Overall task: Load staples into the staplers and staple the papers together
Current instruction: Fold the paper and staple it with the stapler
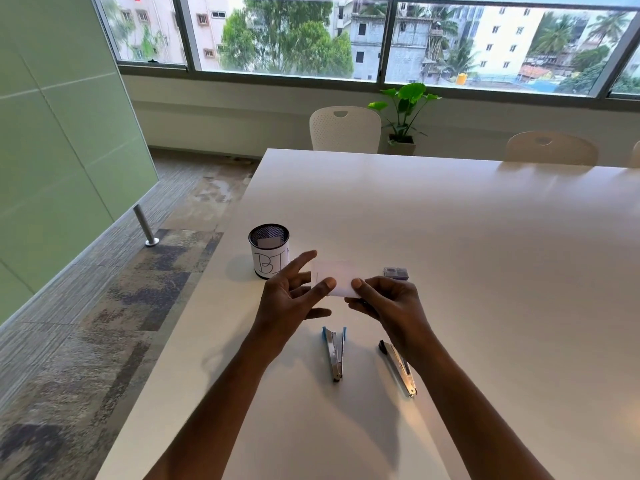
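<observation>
A small white stack of papers (337, 276) is held up above the white table (485, 254). My right hand (388, 301) pinches its lower right corner. My left hand (294, 292) touches the lower left edge with the thumb, the other fingers spread apart. Two staplers lie on the table closer to me: one with a blue end (334, 351), and one with a black end (398, 367) partly under my right forearm. A small grey staple box (396, 273) sits just beyond my right hand.
A black mesh cup (268, 250) with a paper label reading "BI" and a slip of paper inside stands to the left of the papers, close to the table's left edge. White chairs (344, 129) and a potted plant (403, 114) stand beyond the far edge.
</observation>
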